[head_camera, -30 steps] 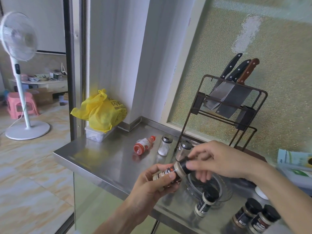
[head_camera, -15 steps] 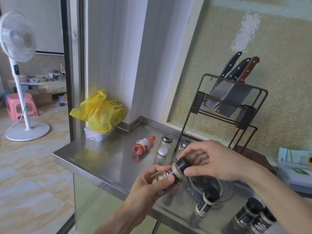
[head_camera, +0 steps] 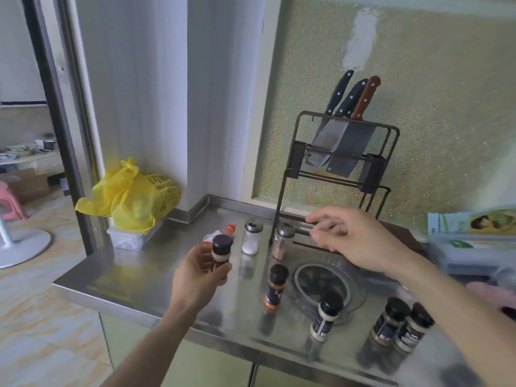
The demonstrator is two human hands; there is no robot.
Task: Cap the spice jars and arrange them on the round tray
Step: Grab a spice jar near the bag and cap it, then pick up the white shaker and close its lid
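My left hand [head_camera: 199, 277] holds a black-capped spice jar [head_camera: 221, 251] upright above the steel counter. Off to the right, my right hand [head_camera: 354, 240] hovers above the far rim of the round glass tray [head_camera: 354, 280], fingers apart and holding nothing. An orange-labelled jar [head_camera: 276, 287] stands just left of the tray. A dark-labelled jar [head_camera: 326, 317] stands at the tray's near edge. Two more black-capped jars [head_camera: 402, 325] stand to the right. A salt shaker [head_camera: 251, 239] and a metal-capped shaker [head_camera: 282, 243] stand behind.
A knife rack [head_camera: 337, 169] with three knives stands behind the tray. A red-capped bottle [head_camera: 223, 233] lies on the counter behind my left hand. A yellow bag [head_camera: 134, 196] sits on a plastic box at the back left. Boxes [head_camera: 472, 236] lie at the right. The counter's front edge [head_camera: 117, 298] is near.
My right hand has let go of the jar's cap and moved up and right. My left hand has swung the jar left and turned it upright. The view has shifted.
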